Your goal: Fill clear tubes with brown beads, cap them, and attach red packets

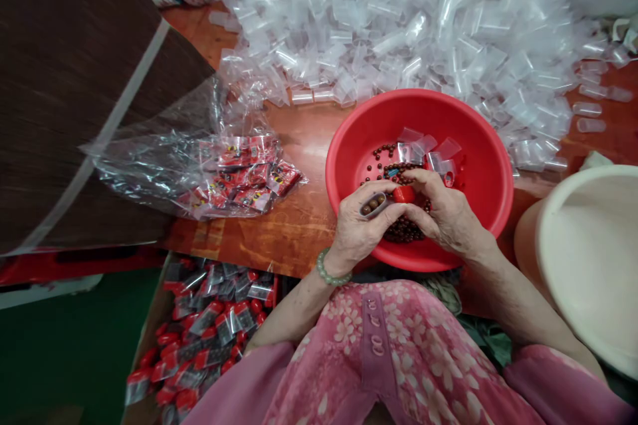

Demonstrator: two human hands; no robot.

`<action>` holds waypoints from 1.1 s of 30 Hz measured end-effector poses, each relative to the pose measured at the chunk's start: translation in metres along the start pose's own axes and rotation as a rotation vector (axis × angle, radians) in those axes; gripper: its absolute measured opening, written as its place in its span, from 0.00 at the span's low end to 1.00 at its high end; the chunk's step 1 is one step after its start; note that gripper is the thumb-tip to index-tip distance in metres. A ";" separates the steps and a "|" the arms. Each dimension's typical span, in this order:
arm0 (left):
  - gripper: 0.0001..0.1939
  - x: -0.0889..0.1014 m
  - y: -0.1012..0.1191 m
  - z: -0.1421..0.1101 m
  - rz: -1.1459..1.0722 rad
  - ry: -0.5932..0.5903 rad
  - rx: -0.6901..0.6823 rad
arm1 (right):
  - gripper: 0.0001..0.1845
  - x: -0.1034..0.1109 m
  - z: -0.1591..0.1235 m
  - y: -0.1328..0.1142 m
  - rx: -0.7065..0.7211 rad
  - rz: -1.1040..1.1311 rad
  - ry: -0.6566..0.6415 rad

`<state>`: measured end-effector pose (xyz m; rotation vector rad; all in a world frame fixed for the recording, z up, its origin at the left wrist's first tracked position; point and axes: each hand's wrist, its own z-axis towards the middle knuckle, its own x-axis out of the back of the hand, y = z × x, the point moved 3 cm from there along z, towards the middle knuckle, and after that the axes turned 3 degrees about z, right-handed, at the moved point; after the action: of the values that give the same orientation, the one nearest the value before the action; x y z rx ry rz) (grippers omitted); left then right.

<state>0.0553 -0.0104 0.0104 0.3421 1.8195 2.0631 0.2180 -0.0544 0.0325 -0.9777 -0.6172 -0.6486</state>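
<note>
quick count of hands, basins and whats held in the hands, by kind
hands: 2 (left hand, right hand)
basins: 2 (red plastic basin, cream plastic basin)
clear plastic tube held: 1
red cap held: 1
total: 6

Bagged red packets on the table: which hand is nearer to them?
Left. The left hand is to the right of the bagged red packets; the right hand is farther right, beyond the left hand.

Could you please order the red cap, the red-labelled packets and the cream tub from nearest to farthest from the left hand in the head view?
1. Red cap, just right of the left hand, which holds a clear tube.
2. Red-labelled packets, out to the hand's left.
3. Cream tub, at the far right of the view.
</note>
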 end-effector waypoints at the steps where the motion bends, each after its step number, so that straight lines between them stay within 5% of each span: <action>1: 0.13 -0.001 0.000 0.000 0.003 0.003 0.023 | 0.19 0.001 0.000 -0.001 0.006 0.001 0.028; 8: 0.14 -0.003 -0.001 0.001 -0.011 -0.037 0.065 | 0.08 0.003 0.006 -0.006 0.100 -0.035 0.147; 15: 0.10 -0.007 -0.001 0.003 -0.040 -0.132 0.130 | 0.19 0.015 0.009 0.001 -0.256 0.362 0.225; 17: 0.10 -0.008 -0.002 0.004 -0.019 -0.147 0.135 | 0.18 0.019 0.013 -0.004 -0.266 0.442 0.231; 21: 0.15 -0.010 -0.003 0.005 -0.068 -0.201 0.107 | 0.08 0.018 0.024 -0.020 -0.066 0.354 0.079; 25: 0.20 -0.010 -0.004 0.007 -0.090 -0.236 0.085 | 0.18 0.016 0.027 -0.025 0.211 0.283 0.059; 33: 0.12 -0.014 -0.005 0.004 -0.133 -0.427 0.161 | 0.21 0.016 0.022 -0.028 0.241 0.215 0.056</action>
<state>0.0703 -0.0121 0.0068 0.6331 1.6932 1.6080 0.2039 -0.0499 0.0687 -0.7846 -0.5181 -0.3991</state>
